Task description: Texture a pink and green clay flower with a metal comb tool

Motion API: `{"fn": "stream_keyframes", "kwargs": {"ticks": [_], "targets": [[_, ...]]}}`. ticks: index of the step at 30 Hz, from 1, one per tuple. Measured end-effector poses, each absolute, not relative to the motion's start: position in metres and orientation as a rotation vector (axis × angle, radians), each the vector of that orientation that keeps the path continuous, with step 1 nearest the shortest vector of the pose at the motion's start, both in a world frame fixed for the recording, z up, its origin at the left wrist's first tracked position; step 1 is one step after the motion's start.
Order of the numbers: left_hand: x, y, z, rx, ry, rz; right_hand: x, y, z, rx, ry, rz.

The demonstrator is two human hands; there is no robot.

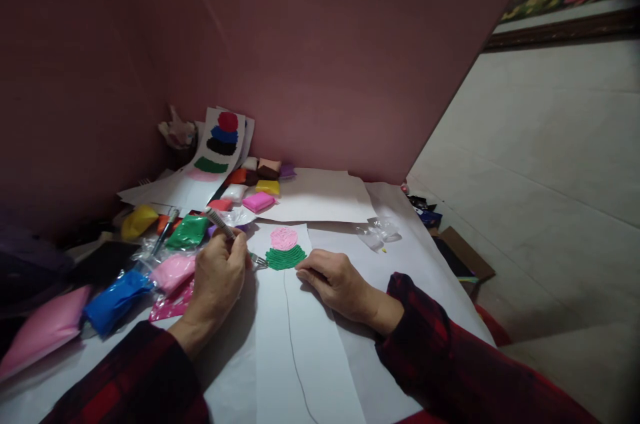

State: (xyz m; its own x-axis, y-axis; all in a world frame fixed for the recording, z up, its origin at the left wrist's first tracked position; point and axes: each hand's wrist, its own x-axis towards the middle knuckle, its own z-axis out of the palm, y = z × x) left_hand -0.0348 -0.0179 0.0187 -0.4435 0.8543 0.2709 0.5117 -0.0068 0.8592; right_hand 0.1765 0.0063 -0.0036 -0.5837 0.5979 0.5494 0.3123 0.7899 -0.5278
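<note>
Pink wall point(300, 71) | left hand point(219, 277) clamped on fork point(223, 224) | right hand point(340, 283) pinched together beside green clay point(285, 257)

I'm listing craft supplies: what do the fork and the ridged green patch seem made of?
Fork: tines probably shiny metal, since they catch the light; handle material unclear.
Green patch: likely matte modelling clay, judging by its raised ridges and dull surface.
</note>
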Motion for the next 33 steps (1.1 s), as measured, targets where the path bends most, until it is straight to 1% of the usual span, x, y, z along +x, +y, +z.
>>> {"fn": "stream_keyframes", "kwargs": {"ticks": [25,33], "targets": [[-0.0376,-0.0184,0.0192,1.449,1.944,1.476,0.1767,0.0062,-0.0034,-0.669,-2.222,0.503],[-0.0388,-0.0195,0.0231,1.443,2.017,1.495,0.1769,0.0067,-0.0030,-0.655,-2.220,0.487]]}}
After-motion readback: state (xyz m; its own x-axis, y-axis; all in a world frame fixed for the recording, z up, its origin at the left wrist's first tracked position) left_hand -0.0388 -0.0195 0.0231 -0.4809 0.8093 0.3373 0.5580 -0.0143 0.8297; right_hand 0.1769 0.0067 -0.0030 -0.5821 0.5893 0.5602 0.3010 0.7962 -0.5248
